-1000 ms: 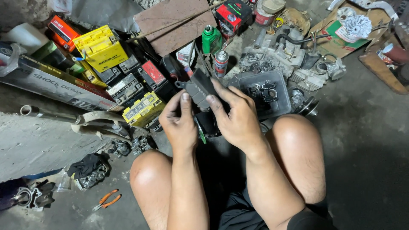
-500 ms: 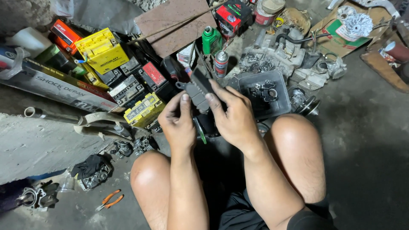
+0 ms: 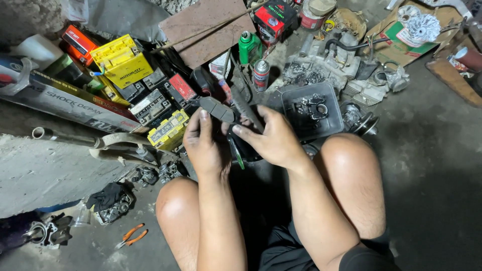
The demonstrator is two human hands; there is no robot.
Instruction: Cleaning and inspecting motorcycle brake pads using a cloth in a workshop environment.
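I sit on the floor with bare knees apart. My left hand (image 3: 203, 143) pinches a flat grey brake pad (image 3: 217, 108) between thumb and fingers, holding it up in front of me. My right hand (image 3: 273, 138) grips a second dark, curved pad-like part (image 3: 247, 108) right beside the first. Below the hands sits a dark part with a green-handled tool (image 3: 236, 155) poking out, mostly hidden by my fingers.
Yellow, black and red batteries (image 3: 123, 62) are piled at upper left. A grey tray of small metal parts (image 3: 311, 110), a spray can (image 3: 261, 75), a green bottle (image 3: 247, 46) and engine parts (image 3: 341, 60) lie ahead. Orange-handled pliers (image 3: 131, 236) rest at lower left.
The two pads were held stacked together before; now my hands have pulled them slightly apart, the left one tilted flat toward the left.
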